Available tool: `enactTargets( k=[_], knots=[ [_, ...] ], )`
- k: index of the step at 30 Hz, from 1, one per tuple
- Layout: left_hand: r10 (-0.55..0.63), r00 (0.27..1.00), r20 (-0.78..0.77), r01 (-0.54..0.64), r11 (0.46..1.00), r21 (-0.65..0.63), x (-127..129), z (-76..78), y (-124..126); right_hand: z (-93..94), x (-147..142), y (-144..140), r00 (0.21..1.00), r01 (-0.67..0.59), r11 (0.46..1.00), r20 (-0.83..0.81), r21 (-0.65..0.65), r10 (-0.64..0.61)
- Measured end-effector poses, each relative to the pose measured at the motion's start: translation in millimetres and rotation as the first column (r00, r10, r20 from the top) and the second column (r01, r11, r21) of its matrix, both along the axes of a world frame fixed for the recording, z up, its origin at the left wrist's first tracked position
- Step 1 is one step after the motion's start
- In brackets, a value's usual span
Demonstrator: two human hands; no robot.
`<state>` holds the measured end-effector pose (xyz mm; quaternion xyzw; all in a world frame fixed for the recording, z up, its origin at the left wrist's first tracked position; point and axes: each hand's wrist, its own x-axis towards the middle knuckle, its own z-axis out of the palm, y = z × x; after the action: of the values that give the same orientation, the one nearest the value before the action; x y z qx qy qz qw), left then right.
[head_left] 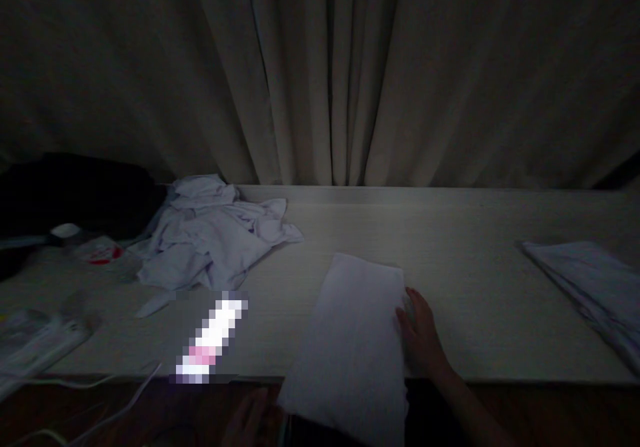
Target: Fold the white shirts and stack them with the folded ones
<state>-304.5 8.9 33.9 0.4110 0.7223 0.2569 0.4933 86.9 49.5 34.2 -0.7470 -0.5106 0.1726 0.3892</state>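
A white cloth (357, 340), folded into a long flat rectangle, lies partly on the table and hangs over its front edge toward me. My right hand (423, 333) is at the cloth's right edge, thumb and fingers apart, with the thumb touching the fabric. Lower down, my left hand (247, 417) is off the table's front edge, just left of the cloth's near corner. It is dim and partly blurred; its fingers look stretched out, and nothing shows in them.
A crumpled heap of white cloth (215, 233) lies at the back left, beside a dark bag-like object (75, 190) and a clear bottle with a red label (103, 252). Another folded cloth (590, 280) is at the right. A pixelated bright screen (213, 340) sits near the front edge; cables (125, 403) hang left.
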Motion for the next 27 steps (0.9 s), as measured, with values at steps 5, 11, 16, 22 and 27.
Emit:
enactTargets(
  k=[5, 11, 16, 22, 27],
  knots=[
    [-0.109, 0.993, 0.034, 0.107, 0.992, 0.062, 12.7, 8.1, 7.3, -21.2, -14.9, -131.7, 0.719, 0.082, 0.953, -0.645, -0.292, -0.259],
    [-0.205, 0.979, -0.005, 0.201, 0.957, 0.211, 44.8, -6.0, -9.9, -24.3, -54.5, -149.6, 0.516, -0.056, 0.928, -0.806, -0.369, -0.289],
    [-0.304, 0.938, -0.165, 0.334, 0.92, 0.203, 42.0, 3.0, -25.7, -18.8, -68.0, -126.2, 0.337, -0.143, 0.938, -0.907, -0.315, -0.254],
    [-0.374, 0.833, -0.408, 0.459, 0.879, 0.131, 40.1, 14.4, -24.3, -16.4, -79.2, -129.4, 0.318, -0.164, 0.941, -0.919, -0.296, -0.234],
    [-0.347, 0.859, -0.377, 0.423, 0.896, 0.137, 41.2, 16.3, -22.9, -21.7, -84.6, -130.1, 0.458, -0.111, 0.929, -0.848, -0.353, -0.267]
  ],
)
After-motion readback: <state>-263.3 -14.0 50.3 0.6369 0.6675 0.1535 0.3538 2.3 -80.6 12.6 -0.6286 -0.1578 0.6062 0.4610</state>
